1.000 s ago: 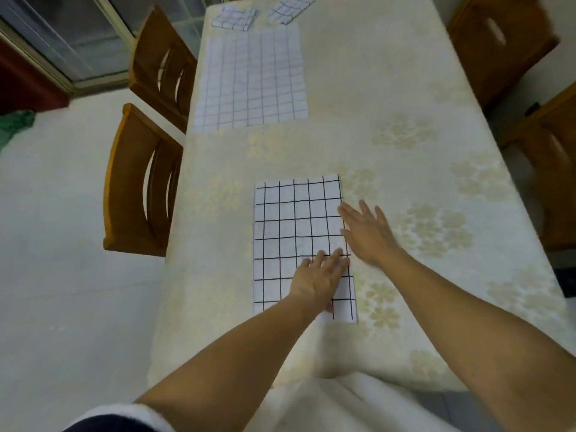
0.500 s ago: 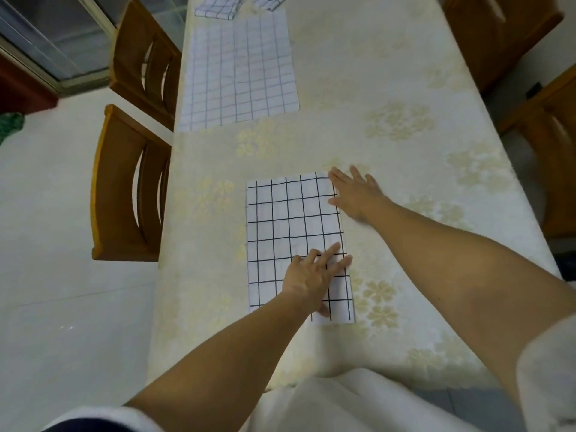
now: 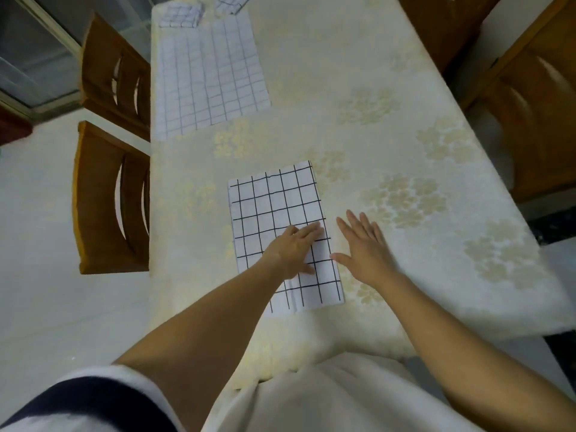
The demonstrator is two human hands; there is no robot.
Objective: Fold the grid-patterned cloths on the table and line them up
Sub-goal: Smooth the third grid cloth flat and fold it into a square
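A folded white cloth with a bold black grid (image 3: 274, 210) lies flat on the table in front of me. My left hand (image 3: 296, 247) presses flat on its lower right part, fingers straight. My right hand (image 3: 363, 244) lies flat on the tablecloth just right of the cloth's edge, its thumb touching that edge. A larger, unfolded cloth with a thin grid (image 3: 208, 76) lies spread farther up the table on the left. Two small folded grid cloths, one on the left (image 3: 180, 14) and one on the right (image 3: 230, 3), sit at the far end.
The table (image 3: 405, 145) wears a cream tablecloth with pale flower prints. Two wooden chairs, near (image 3: 106, 198) and far (image 3: 115, 76), stand along the left side; more chairs (image 3: 530, 98) stand on the right. A window is at the top left.
My right hand slid back down the cloth's right edge from its upper corner to beside my left hand. The left hand stayed pressed on the cloth.
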